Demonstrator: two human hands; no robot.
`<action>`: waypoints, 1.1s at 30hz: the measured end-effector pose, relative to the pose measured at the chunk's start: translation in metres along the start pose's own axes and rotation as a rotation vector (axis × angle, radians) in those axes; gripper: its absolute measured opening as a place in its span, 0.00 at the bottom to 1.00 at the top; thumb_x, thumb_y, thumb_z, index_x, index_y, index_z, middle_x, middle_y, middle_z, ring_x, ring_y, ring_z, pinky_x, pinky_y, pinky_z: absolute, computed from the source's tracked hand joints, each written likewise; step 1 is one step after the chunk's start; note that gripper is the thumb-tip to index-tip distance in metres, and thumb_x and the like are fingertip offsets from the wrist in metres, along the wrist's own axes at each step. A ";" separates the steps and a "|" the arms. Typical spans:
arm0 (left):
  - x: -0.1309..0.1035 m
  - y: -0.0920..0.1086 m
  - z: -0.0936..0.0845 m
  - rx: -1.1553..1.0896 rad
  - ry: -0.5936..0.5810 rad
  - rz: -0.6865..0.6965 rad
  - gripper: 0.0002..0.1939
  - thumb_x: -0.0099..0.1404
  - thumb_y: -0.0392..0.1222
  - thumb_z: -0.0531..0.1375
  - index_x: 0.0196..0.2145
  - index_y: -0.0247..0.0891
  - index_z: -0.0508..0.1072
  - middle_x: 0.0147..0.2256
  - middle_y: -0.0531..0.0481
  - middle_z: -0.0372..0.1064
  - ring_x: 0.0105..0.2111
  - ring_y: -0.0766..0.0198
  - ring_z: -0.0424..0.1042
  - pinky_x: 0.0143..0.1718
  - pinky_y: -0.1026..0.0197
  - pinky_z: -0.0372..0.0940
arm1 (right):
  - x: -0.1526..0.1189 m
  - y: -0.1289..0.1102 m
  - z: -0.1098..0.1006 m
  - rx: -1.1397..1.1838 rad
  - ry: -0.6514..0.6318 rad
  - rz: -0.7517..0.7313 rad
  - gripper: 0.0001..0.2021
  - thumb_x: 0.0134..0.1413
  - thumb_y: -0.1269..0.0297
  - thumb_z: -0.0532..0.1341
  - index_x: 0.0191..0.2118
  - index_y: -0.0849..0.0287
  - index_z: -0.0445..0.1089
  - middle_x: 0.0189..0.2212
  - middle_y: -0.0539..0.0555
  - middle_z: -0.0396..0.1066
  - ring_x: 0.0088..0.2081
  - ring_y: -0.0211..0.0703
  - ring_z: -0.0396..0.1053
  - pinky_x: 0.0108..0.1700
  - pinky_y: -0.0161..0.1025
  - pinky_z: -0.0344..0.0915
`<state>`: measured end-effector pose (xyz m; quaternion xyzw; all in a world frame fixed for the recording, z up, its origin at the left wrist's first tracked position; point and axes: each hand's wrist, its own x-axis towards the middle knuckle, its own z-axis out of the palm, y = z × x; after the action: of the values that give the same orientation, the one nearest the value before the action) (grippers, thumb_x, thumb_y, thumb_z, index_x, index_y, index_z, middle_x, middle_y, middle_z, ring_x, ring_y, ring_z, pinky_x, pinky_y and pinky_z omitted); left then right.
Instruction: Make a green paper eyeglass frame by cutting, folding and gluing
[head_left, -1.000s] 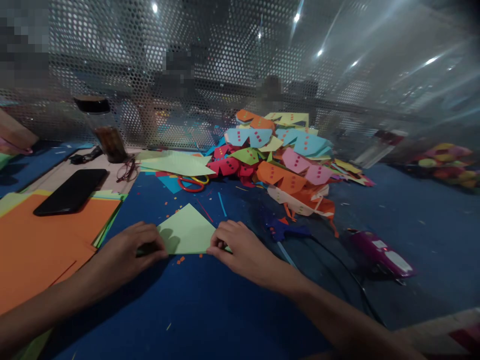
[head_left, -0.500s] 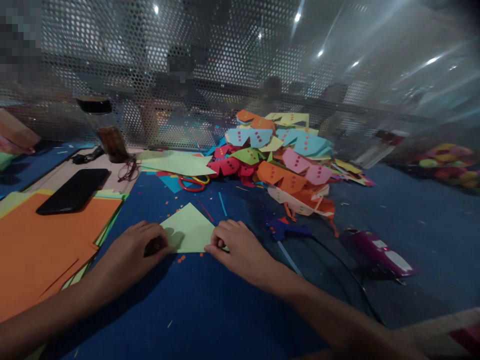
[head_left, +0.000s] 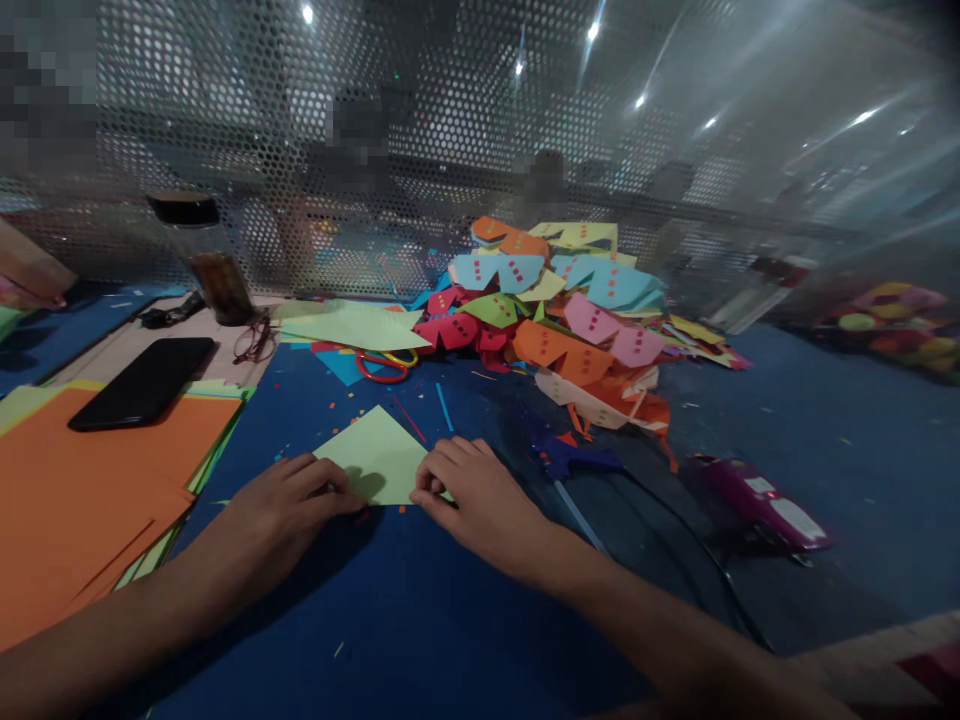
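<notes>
The folded, pale green paper triangle [head_left: 382,465] lies flat on the blue tabletop [head_left: 390,610], between the two hands, with its apex directed away from the person. The left hand [head_left: 289,510] covers the left corner, its fingertips at the lower edge; whether they pinch the paper or only press it, the view does not tell. The right hand [head_left: 476,495] has its fingers curled, with thumb and fingertips clamped together on the right corner.

Beyond the apex, scissors with red and yellow handles [head_left: 384,376] lie beside loose pale green sheets [head_left: 352,324]. A black smartphone [head_left: 142,385] rests partly on a stack of orange paper [head_left: 90,480], to the left. To the right are a pile of multicoloured cut-paper shapes [head_left: 592,320], a dark blue glue gun [head_left: 574,457] with a cable, and a purple device [head_left: 765,505].
</notes>
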<state>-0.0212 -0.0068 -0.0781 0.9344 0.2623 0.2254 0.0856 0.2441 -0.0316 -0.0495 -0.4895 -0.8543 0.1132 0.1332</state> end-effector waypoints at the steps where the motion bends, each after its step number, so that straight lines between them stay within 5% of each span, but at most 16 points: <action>1: -0.001 0.000 0.000 0.000 -0.010 -0.002 0.17 0.72 0.29 0.50 0.47 0.45 0.74 0.41 0.50 0.73 0.38 0.61 0.70 0.39 0.59 0.62 | -0.001 -0.001 -0.001 -0.030 0.005 -0.049 0.04 0.66 0.65 0.60 0.39 0.58 0.70 0.39 0.52 0.72 0.43 0.44 0.65 0.45 0.42 0.53; 9: -0.003 0.007 0.000 0.076 -0.063 0.004 0.16 0.72 0.29 0.49 0.46 0.42 0.74 0.42 0.48 0.74 0.40 0.58 0.70 0.40 0.56 0.60 | -0.003 -0.005 -0.004 -0.202 -0.043 -0.321 0.11 0.68 0.72 0.54 0.50 0.57 0.71 0.44 0.56 0.71 0.44 0.46 0.63 0.45 0.43 0.54; 20: 0.000 0.009 -0.004 0.194 -0.122 0.080 0.23 0.68 0.25 0.49 0.52 0.44 0.72 0.43 0.48 0.74 0.38 0.58 0.69 0.38 0.56 0.58 | -0.002 -0.009 -0.004 -0.311 -0.083 -0.360 0.14 0.68 0.73 0.54 0.55 0.54 0.67 0.43 0.55 0.69 0.43 0.47 0.60 0.41 0.45 0.54; 33: -0.004 0.005 -0.005 0.146 -0.113 0.050 0.20 0.70 0.27 0.50 0.50 0.46 0.73 0.43 0.49 0.75 0.39 0.59 0.71 0.40 0.56 0.60 | -0.005 -0.002 -0.018 -0.278 -0.097 -0.342 0.08 0.66 0.69 0.56 0.44 0.57 0.72 0.40 0.54 0.71 0.42 0.47 0.63 0.43 0.45 0.53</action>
<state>-0.0243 -0.0136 -0.0741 0.9556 0.2493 0.1547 0.0264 0.2510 -0.0354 -0.0325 -0.3452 -0.9376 -0.0062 0.0405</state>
